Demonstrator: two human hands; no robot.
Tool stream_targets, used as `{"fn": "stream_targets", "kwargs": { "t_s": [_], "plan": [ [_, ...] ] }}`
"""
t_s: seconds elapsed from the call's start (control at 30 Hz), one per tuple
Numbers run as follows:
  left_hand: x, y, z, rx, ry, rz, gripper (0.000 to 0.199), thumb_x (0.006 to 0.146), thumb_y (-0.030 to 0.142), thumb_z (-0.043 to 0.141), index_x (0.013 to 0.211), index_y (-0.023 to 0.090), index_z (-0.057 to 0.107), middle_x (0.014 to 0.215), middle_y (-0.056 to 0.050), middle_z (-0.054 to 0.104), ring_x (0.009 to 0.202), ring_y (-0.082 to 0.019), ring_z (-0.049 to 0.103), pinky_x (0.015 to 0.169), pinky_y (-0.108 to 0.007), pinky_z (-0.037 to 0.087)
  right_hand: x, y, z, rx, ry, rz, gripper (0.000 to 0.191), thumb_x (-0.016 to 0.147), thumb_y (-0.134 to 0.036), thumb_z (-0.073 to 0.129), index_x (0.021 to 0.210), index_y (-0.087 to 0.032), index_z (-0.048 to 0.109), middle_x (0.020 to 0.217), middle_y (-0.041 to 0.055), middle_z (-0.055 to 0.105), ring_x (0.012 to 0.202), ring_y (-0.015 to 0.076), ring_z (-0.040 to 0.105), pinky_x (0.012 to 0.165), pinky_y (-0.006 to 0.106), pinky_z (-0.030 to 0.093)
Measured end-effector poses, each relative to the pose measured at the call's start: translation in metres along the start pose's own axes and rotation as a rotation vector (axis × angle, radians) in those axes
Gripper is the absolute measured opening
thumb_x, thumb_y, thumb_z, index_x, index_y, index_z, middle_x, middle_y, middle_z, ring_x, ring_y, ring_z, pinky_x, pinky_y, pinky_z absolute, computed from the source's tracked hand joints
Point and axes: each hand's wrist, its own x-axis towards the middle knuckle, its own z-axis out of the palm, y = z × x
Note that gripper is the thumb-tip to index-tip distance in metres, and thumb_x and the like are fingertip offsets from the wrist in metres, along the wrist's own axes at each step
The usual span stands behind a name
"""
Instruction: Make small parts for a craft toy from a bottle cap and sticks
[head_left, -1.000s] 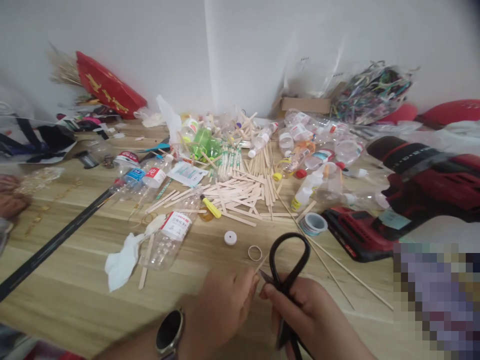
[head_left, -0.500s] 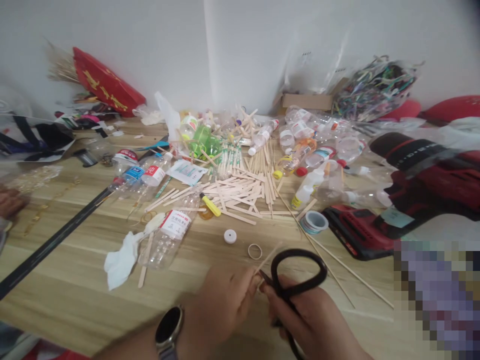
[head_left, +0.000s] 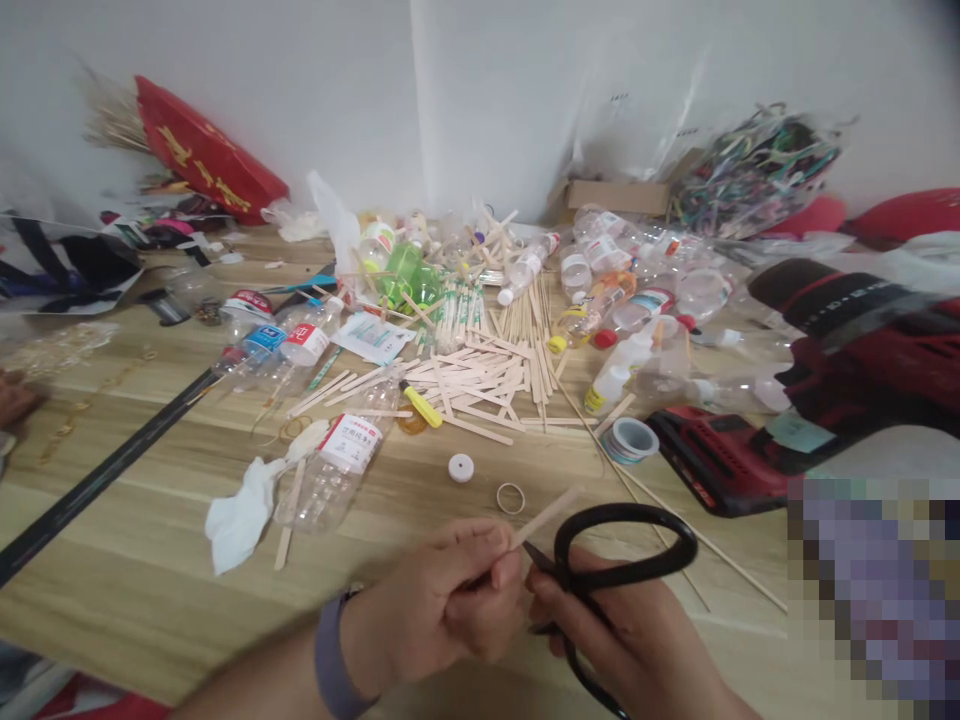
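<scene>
Left hand (head_left: 465, 600) has its grip closed tight, thumb and fingers pinching a flat pale wooden stick (head_left: 551, 510) that pokes out up and to the right. Right hand (head_left: 622, 620) has its grip curled shut around a pair of black loop-handled scissors (head_left: 637, 513), with one dark blade tip right by the stick, close to the left fingers. Both are low over the wood-grain worktop (head_left: 375, 545), nearer me than the small white round cap (head_left: 460, 467) and the thin pale ring (head_left: 511, 513).

Containers are everywhere. A clear plastic bottle with a red-and-white label (head_left: 349, 445) lies on its side to the left, and a see-through green bottle (head_left: 405, 275) sits behind the pile of flat wooden sticks (head_left: 480, 385). More clear bottles (head_left: 600, 255) are heaped back right. The big clear plastic bag (head_left: 765, 170) by the wall is stuffed with multicoloured shredded strips. There's an open brown cardboard box (head_left: 619, 195) beside it, but it's too blurry back there to say what's inside.
</scene>
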Motion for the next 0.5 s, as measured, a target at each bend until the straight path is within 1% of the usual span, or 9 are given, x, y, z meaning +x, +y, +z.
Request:
{"fn": "stream_targets", "kwargs": {
  "t_s": [0.1, 0.17, 0.27, 0.37, 0.5],
  "plan": [
    [-0.001, -0.003, -0.001, -0.05, -0.016, -0.004, 0.039, 0.084, 0.049, 0.065, 0.067, 0.02, 0.046, 0.036, 0.013, 0.024, 0.033, -0.006, 0.017, 0.039, -0.022, 0.02, -0.003, -0.003, 0.001, -0.028, 0.025, -0.002, 0.028, 0.097, -0.037, 0.044, 0.076, -0.022, 0.055, 0.063, -0.0012, 0.059, 0.048, 0.0101, 0.057, 0.043, 0.018, 0.046],
    [-0.002, -0.005, -0.003, -0.028, 0.01, 0.011, 0.041, 0.084, 0.051, 0.065, 0.067, 0.02, 0.046, 0.037, 0.012, 0.026, 0.033, -0.006, 0.022, 0.04, -0.022, 0.023, -0.003, -0.006, 0.0, -0.05, 0.029, -0.024, 0.028, 0.097, -0.036, 0.044, 0.076, -0.022, 0.056, 0.063, -0.0011, 0.06, 0.048, 0.0099, 0.057, 0.043, 0.017, 0.046],
    [-0.002, -0.008, -0.004, 0.014, 0.043, 0.039, 0.043, 0.083, 0.054, 0.066, 0.066, 0.02, 0.045, 0.04, 0.01, 0.032, 0.036, -0.006, 0.029, 0.041, -0.022, 0.026, -0.002, -0.01, -0.003, -0.045, -0.005, -0.054, 0.027, 0.097, -0.035, 0.043, 0.078, -0.022, 0.057, 0.064, -0.0013, 0.062, 0.049, 0.0094, 0.059, 0.044, 0.017, 0.046],
    [-0.002, -0.008, -0.004, -0.002, 0.019, 0.065, 0.041, 0.086, 0.051, 0.064, 0.067, 0.019, 0.046, 0.039, 0.011, 0.03, 0.035, -0.006, 0.025, 0.042, -0.022, 0.025, -0.001, -0.013, -0.005, 0.011, -0.055, -0.028, 0.028, 0.098, -0.036, 0.042, 0.079, -0.022, 0.057, 0.068, -0.0009, 0.063, 0.052, 0.0099, 0.061, 0.046, 0.017, 0.049],
    [-0.002, -0.009, -0.003, -0.033, -0.012, 0.072, 0.037, 0.089, 0.047, 0.06, 0.068, 0.02, 0.045, 0.039, 0.011, 0.029, 0.034, -0.006, 0.024, 0.042, -0.021, 0.026, -0.002, -0.015, -0.006, 0.025, -0.067, -0.007, 0.03, 0.098, -0.038, 0.041, 0.08, -0.023, 0.058, 0.068, -0.0004, 0.065, 0.05, 0.0105, 0.061, 0.046, 0.018, 0.048]
  ]
}}
